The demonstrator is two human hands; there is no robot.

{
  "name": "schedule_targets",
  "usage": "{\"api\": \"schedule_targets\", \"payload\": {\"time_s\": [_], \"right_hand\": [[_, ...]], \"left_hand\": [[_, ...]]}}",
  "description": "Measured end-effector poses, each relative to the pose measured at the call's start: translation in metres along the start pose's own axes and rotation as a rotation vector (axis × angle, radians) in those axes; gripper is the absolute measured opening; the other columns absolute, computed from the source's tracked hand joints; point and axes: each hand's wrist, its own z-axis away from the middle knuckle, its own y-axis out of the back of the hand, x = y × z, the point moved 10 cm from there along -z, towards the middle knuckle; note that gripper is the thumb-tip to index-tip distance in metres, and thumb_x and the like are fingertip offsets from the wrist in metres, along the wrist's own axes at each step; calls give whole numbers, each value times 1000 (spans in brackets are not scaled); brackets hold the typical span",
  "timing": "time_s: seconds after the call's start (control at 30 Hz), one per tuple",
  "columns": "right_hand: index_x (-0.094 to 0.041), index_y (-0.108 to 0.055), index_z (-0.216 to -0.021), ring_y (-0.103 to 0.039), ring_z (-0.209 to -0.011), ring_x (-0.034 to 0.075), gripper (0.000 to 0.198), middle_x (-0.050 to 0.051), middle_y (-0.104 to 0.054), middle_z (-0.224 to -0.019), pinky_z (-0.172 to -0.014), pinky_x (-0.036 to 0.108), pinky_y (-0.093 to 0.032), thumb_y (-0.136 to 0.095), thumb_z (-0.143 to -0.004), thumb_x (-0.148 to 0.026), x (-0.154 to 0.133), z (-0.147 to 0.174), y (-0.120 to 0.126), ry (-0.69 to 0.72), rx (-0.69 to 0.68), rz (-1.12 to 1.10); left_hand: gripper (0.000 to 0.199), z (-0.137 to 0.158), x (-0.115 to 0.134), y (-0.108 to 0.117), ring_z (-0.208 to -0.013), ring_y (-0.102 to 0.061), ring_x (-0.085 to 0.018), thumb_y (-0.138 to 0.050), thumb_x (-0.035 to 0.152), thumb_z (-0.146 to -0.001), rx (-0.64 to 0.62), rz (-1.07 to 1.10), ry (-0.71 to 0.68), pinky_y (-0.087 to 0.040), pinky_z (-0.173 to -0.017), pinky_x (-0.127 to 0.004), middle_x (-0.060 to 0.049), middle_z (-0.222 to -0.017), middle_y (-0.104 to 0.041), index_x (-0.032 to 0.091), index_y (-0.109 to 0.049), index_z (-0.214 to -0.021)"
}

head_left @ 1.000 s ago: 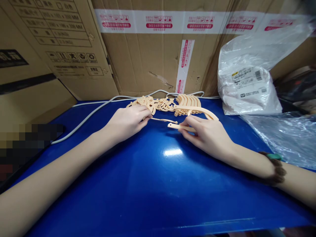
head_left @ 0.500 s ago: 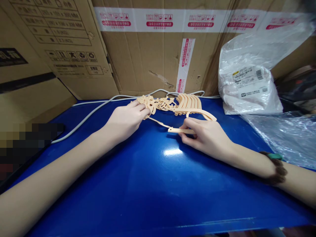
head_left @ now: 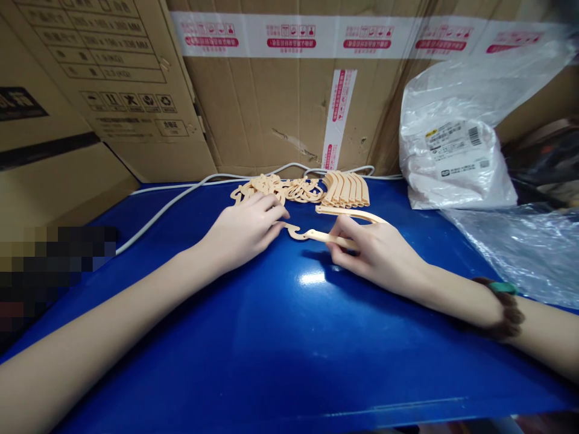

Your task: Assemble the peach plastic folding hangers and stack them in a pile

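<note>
My left hand (head_left: 251, 228) pinches a beige plastic hanger hook (head_left: 296, 234) between thumb and forefinger at the hook's left end. The hook's right end meets the holed tip of a slim beige hanger arm (head_left: 320, 235); whether they are joined I cannot tell. My right hand (head_left: 366, 244) is closed on that arm, its far end hidden by the palm. Just behind my right hand a second, curved hanger arm (head_left: 348, 212) shows, partly covered by the fingers. Beyond my left hand lies a tangled pile of hooks (head_left: 307, 191).
A row of stacked hanger arms (head_left: 346, 189) lies at the back of the blue table (head_left: 271, 337). A white cable (head_left: 165, 211) runs along the rear. Cardboard boxes (head_left: 253, 114) wall off the back and left. On the right are a white plastic bag (head_left: 456, 163) and clear film (head_left: 520, 247).
My left hand has come off the pile and moved right and nearer, with a hook in its fingers. The arm in my right hand has tilted slightly, its tip raised towards the hook.
</note>
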Motion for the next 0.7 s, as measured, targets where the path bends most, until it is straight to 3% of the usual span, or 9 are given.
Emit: {"api": "schedule_targets", "payload": {"time_s": [0.13,0.27,0.37,0.47,0.7], "right_hand": [[-18,-54,-93,-55,-50,15,15,-2,-61,-59,-53,25,-33,-47,-89,-30,0,1,3,-25,43,48],[-17,-56,-96,-58,-53,17,21,-1,-62,-59,-53,26,-33,-47,-91,-35,-1,2,4,-20,65,83],[-18,-58,-101,-62,-58,18,25,-1,-66,-63,-55,26,-35,-48,-93,-39,-3,2,1,0,42,95],[-20,-61,-104,-67,-67,19,26,2,-72,-76,-59,27,-37,-46,-96,-40,-3,3,-4,11,10,102],[-19,-65,-108,-70,-79,20,26,5,-75,-90,-67,29,-43,-45,-98,-33,-3,2,-12,10,-55,93]], "left_hand": [[37,2,21,-4,-114,-55,-23,-40,40,-99,-26,181,-90,-45,-98,-38,-9,-120,-61,16,-63,-116],[39,5,32,-14,-128,-47,-27,-40,40,-99,-81,225,-139,-37,-108,-43,-11,-138,-53,17,-58,-125],[35,4,33,-18,-121,-53,-24,-41,34,-99,-116,241,-137,-41,-103,-39,-10,-131,-58,16,-58,-123],[28,2,32,-16,-107,-60,-20,-39,28,-100,-121,241,-112,-47,-92,-33,-8,-117,-64,15,-62,-108],[25,2,28,-10,-93,-63,-20,-40,27,-97,-99,196,-42,-46,-78,-31,-7,-100,-67,15,-62,-93]]}}
